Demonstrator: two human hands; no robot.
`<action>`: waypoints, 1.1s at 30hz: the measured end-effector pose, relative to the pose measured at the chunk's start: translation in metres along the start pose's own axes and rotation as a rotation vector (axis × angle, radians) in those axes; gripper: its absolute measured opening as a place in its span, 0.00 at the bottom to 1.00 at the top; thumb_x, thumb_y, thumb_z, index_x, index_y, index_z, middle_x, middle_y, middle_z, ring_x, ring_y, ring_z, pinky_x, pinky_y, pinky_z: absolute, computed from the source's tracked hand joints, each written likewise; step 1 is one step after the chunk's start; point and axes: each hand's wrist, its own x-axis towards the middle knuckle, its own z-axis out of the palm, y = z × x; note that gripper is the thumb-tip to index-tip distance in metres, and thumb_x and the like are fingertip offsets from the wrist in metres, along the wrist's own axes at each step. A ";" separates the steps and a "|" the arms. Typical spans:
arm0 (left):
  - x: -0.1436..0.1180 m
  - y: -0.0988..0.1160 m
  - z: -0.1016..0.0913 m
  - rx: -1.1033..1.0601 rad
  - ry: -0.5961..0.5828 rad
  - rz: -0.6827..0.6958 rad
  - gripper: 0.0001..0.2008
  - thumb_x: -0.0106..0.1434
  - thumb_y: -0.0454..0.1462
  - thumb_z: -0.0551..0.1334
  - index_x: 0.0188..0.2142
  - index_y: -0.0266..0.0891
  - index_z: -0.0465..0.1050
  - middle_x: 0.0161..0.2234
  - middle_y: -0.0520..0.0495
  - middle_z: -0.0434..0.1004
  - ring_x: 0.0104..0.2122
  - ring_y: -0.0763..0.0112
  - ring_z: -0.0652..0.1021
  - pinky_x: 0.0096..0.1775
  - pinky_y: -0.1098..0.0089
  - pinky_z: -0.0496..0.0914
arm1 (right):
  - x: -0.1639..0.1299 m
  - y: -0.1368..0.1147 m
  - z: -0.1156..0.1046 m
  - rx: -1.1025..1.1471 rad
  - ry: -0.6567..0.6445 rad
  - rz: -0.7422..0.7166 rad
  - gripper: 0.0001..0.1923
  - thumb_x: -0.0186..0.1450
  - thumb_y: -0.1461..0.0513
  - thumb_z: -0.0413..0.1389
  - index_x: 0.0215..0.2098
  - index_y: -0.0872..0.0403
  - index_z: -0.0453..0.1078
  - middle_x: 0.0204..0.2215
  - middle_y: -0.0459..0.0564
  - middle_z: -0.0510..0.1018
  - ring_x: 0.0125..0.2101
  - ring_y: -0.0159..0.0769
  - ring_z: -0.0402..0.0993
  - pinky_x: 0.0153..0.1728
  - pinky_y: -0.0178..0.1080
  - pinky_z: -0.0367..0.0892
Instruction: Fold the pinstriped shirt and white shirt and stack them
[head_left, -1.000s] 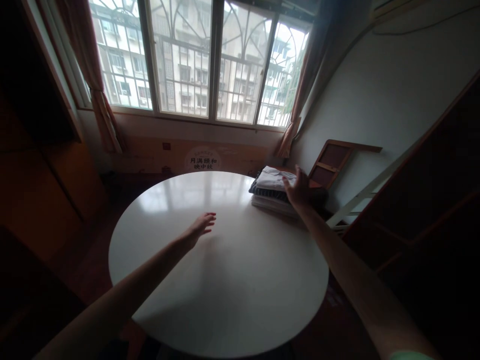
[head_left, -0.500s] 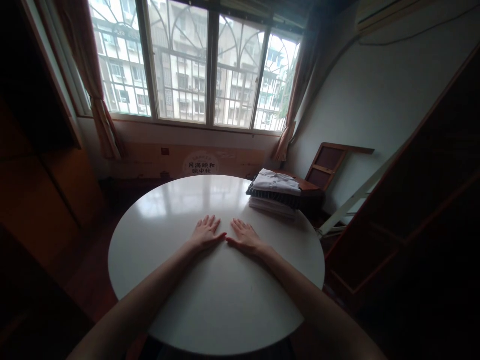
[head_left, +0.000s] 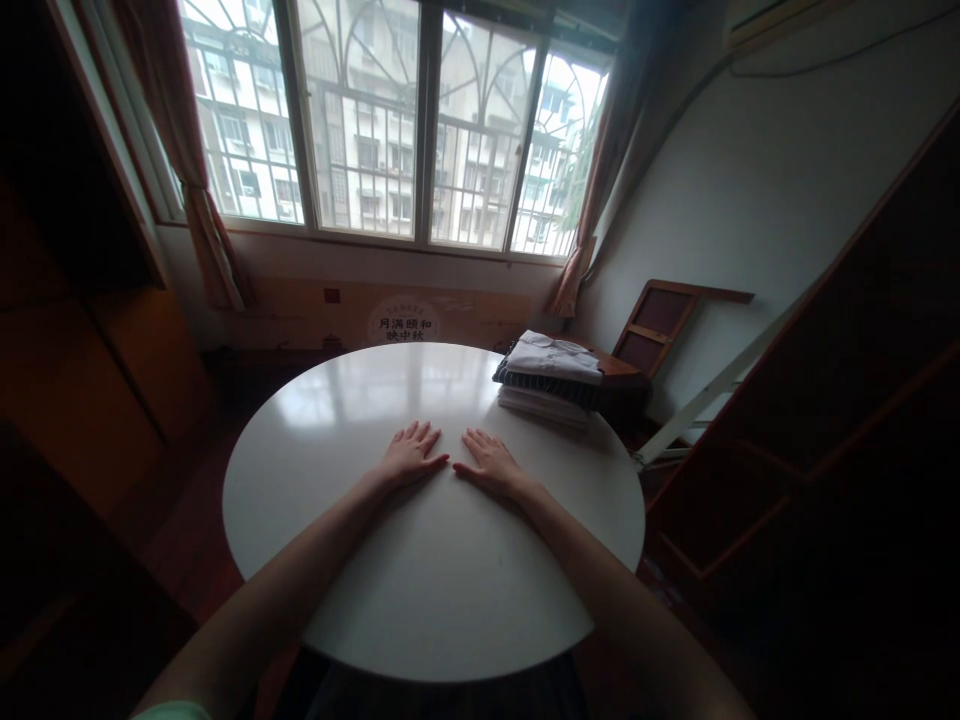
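Both hands lie palm-down on the round white desk [head_left: 360, 590], side by side near its middle, thumbs almost meeting. The left hand [head_left: 410, 457] and right hand [head_left: 491, 465] have their fingers [head_left: 420, 434] spread flat, holding nothing. The stack of folded clothes [head_left: 551, 378] sits at the desk's far right edge, well apart from the right hand's fingertips.

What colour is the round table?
White and glossy, the round table shows clearly in the head view.
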 end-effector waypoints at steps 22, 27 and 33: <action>0.000 0.002 -0.001 -0.001 0.000 -0.015 0.35 0.57 0.58 0.44 0.58 0.43 0.52 0.61 0.44 0.45 0.60 0.56 0.47 0.56 0.57 0.44 | 0.001 -0.003 -0.002 -0.011 -0.012 0.011 0.39 0.60 0.42 0.38 0.61 0.58 0.47 0.61 0.55 0.47 0.60 0.43 0.39 0.57 0.45 0.37; 0.000 0.001 0.000 -0.007 0.013 -0.004 0.35 0.57 0.58 0.44 0.58 0.42 0.52 0.61 0.43 0.45 0.60 0.55 0.47 0.56 0.56 0.44 | 0.000 -0.003 -0.002 -0.010 -0.016 0.013 0.39 0.60 0.41 0.37 0.61 0.58 0.47 0.61 0.55 0.46 0.60 0.43 0.39 0.57 0.45 0.38; 0.000 0.002 -0.003 -0.012 0.002 -0.019 0.34 0.57 0.57 0.44 0.58 0.42 0.52 0.61 0.44 0.45 0.60 0.56 0.47 0.56 0.57 0.44 | 0.000 -0.004 -0.003 -0.016 -0.014 0.012 0.39 0.60 0.41 0.37 0.61 0.57 0.47 0.61 0.55 0.47 0.60 0.43 0.39 0.57 0.45 0.38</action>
